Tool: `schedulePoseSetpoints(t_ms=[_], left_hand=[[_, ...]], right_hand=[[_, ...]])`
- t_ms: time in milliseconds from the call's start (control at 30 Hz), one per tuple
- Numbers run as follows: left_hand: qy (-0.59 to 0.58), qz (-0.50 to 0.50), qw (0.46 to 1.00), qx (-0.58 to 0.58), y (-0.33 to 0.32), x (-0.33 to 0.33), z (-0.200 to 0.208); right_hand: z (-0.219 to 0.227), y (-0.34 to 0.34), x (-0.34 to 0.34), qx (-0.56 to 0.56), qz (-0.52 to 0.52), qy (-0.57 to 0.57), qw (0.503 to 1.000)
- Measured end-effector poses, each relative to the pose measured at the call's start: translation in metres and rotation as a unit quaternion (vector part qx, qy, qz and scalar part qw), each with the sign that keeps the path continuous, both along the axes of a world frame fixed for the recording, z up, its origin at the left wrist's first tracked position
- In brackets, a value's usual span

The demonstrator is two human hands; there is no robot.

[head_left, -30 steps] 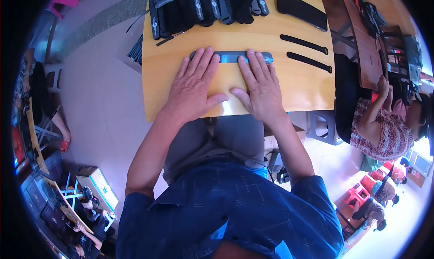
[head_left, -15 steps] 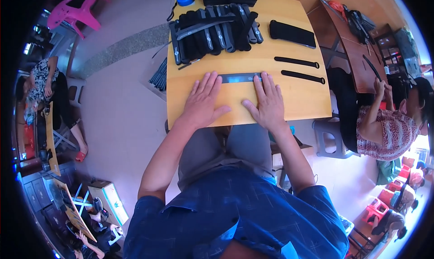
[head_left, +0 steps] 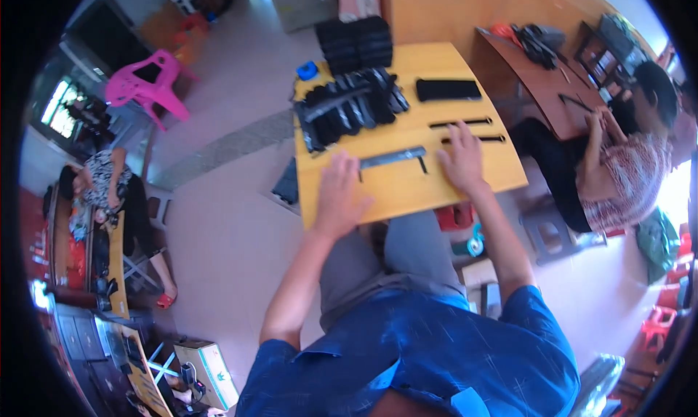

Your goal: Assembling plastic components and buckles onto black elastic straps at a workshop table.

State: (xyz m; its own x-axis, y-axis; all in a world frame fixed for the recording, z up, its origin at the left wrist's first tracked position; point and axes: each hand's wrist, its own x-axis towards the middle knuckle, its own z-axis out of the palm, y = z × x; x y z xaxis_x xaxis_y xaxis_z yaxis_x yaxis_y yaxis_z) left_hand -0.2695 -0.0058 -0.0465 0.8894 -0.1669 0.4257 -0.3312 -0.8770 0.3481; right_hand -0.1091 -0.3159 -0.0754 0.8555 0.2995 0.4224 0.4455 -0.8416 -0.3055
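Observation:
A flat grey strip (head_left: pixel 392 157) lies on the yellow table, a short dark piece jutting from each end. My left hand (head_left: pixel 340 195), somewhat blurred, is at the strip's left end with its fingers stretched out. To the right of the strip, my right hand (head_left: pixel 464 159) has its fingers spread, and their tips reach to two narrow black straps, the far strap (head_left: pixel 480 121) and the near strap (head_left: pixel 494 138). I cannot tell whether the fingertips touch them. Neither hand shows anything held. Beyond the straps lies a flat black stack (head_left: pixel 448 90).
A pile of black and grey straps (head_left: pixel 349 104) covers the far left of the table (head_left: pixel 414 188). Behind it stand a black bundle (head_left: pixel 355 45) and a blue tape measure (head_left: pixel 307 70). A person (head_left: pixel 618 162) sits at a brown table on the right; another person (head_left: pixel 113 188) sits far left.
My right hand has left the grey strip and moved right and away from me toward the black straps. My left hand has shifted slightly off the strip. The whole view has tilted.

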Motion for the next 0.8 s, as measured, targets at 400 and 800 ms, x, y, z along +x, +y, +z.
schedulePoseSetpoints(t_ms=[400,800], left_hand=[[0.091,-0.076,0.990,-0.075,-0.071,-0.139,-0.030],[0.111,-0.086,0.958,-0.251,-0.088,-0.125,-0.017]], right_hand=[[-0.004,-0.049,-0.101,-0.070,0.059,-0.008,0.996],[0.039,-0.020,-0.146,0.033,0.149,-0.100,0.983]])
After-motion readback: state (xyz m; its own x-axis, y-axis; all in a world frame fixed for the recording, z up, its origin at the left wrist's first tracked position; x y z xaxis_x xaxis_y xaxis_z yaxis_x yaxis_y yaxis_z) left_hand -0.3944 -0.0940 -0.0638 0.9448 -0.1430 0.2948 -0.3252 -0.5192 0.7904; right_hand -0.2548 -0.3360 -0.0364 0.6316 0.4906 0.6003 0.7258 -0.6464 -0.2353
